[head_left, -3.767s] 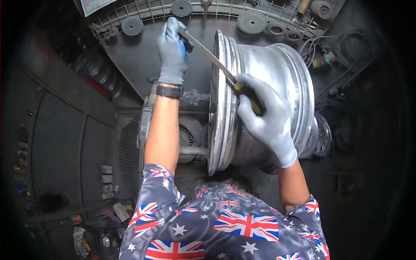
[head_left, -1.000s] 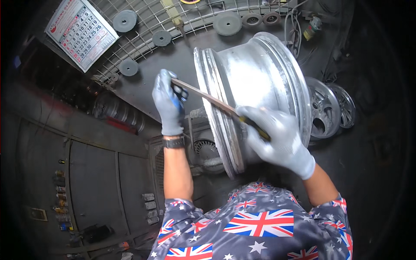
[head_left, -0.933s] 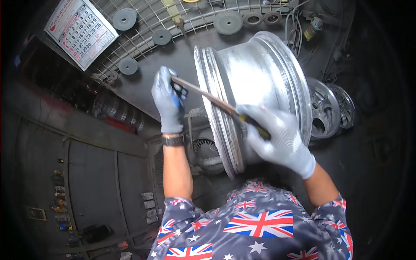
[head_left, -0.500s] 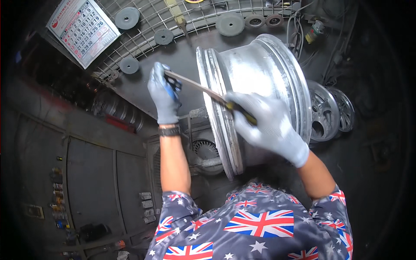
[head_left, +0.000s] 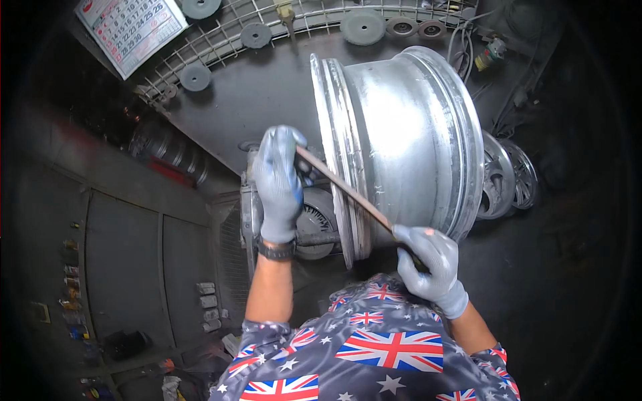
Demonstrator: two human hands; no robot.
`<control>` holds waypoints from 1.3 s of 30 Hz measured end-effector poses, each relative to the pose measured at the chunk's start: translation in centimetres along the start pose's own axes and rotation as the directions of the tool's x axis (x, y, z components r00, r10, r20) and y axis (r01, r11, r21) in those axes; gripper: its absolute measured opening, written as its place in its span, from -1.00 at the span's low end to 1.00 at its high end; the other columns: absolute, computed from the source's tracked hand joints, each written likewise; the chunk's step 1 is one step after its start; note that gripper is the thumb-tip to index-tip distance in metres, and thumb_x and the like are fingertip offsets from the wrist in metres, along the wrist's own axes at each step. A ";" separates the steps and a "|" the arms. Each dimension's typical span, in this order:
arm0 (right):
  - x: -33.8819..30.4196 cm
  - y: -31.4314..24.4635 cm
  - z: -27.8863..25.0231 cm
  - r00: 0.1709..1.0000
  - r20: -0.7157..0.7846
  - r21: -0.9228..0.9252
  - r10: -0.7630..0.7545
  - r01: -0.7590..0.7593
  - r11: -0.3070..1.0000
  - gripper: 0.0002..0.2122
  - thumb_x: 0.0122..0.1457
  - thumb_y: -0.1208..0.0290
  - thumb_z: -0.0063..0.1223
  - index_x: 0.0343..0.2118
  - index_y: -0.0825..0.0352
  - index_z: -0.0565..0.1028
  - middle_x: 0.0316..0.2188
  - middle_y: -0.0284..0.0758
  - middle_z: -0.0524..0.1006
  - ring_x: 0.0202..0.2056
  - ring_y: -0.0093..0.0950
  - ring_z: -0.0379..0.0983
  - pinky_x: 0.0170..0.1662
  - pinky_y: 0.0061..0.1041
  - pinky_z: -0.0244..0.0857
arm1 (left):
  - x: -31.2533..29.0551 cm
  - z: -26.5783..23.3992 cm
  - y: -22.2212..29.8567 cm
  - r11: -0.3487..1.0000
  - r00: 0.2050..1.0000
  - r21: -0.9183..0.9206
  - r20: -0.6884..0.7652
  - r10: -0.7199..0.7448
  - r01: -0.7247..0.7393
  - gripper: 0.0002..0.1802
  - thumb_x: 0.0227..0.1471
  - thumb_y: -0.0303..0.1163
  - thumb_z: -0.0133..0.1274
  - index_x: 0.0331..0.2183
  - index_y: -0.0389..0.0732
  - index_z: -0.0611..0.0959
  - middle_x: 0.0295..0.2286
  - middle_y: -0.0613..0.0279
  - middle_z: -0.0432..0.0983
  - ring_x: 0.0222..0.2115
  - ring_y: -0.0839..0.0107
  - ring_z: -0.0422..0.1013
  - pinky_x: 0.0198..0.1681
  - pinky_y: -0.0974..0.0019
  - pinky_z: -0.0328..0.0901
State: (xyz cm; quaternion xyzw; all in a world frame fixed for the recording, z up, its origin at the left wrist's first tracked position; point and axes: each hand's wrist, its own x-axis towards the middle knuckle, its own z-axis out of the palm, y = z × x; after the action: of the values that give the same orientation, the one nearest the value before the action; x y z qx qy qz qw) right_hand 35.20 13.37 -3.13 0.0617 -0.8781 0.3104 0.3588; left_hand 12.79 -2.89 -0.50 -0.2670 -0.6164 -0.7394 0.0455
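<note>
A large bare-metal wheel rim [head_left: 408, 154] stands on its side before me, its barrel shiny and its left lip ridged. Across that lip runs a long, flat, brownish file [head_left: 348, 192], slanting down to the right. My left hand [head_left: 277, 184], in a grey-blue glove, is closed around the file's far end, left of the lip. At the other end, my gloved right hand [head_left: 431, 264] grips the dark handle, in front of the barrel's lower part. Whether the file touches the lip I cannot tell for certain.
More alloy wheels [head_left: 498, 177] stand behind on the right. A wire rack [head_left: 267, 17] with several grinding discs [head_left: 363, 27] and a calendar [head_left: 134, 33] spans the back. Below the lip sits a metal machine part [head_left: 314, 234]. Cans [head_left: 208, 304] line the lower left.
My right hand has drawn down and toward me with the file's handle. The left hand has come right and nearer, keeping the far end. The view has shifted slightly.
</note>
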 end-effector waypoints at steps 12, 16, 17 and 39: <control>11.4 1.0 4.4 0.990 -0.112 0.071 -0.081 0.089 0.993 -0.68 0.16 0.55 0.13 0.01 0.30 0.61 -0.24 -0.13 0.68 -0.20 -0.21 0.68 -0.07 -0.32 0.52 | 13.5 -1.9 -3.7 0.953 0.987 -0.284 -0.091 -0.131 0.100 -0.56 0.36 0.04 0.05 -0.40 -0.10 0.58 -0.66 0.35 0.44 -0.73 0.51 0.37 -0.71 0.42 0.16; 12.0 1.6 4.0 0.984 -0.071 0.055 -0.166 0.170 0.984 -0.67 0.18 0.53 0.14 0.03 0.30 0.61 -0.20 -0.13 0.69 -0.17 -0.27 0.69 -0.05 -0.34 0.52 | 12.1 -2.2 -2.7 0.954 0.967 -0.266 -0.175 -0.187 0.137 -0.52 0.38 0.07 0.00 -0.46 -0.07 0.56 -0.65 0.37 0.42 -0.72 0.51 0.38 -0.69 0.41 0.18; 11.9 1.8 3.9 0.995 -0.042 0.135 -0.094 0.099 0.986 -0.67 0.19 0.51 0.17 0.03 0.30 0.61 -0.18 -0.13 0.70 -0.15 -0.28 0.69 -0.04 -0.37 0.52 | 11.2 -1.8 -2.4 0.973 0.966 -0.202 -0.210 -0.152 0.109 -0.52 0.40 0.05 -0.02 -0.47 -0.06 0.55 -0.65 0.39 0.40 -0.71 0.53 0.35 -0.67 0.41 0.17; 3.5 6.9 0.9 0.953 -0.256 0.107 -0.162 0.194 0.975 -0.57 0.16 0.55 0.20 0.13 0.46 0.52 -0.12 -0.01 0.66 -0.15 -0.08 0.68 0.00 -0.20 0.52 | -16.8 7.5 -4.0 0.777 0.882 0.620 -0.422 0.209 0.113 -0.40 0.47 0.00 -0.16 -0.31 -0.36 0.65 -0.53 -0.17 0.48 -0.52 -0.10 0.38 -0.35 0.03 0.31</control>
State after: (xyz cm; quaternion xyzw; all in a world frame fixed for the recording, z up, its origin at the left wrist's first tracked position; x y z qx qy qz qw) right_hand 29.79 18.79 -4.74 0.1252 -0.7954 0.3387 0.4867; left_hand 28.07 0.67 -10.90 -0.0658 -0.7900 -0.5315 0.2985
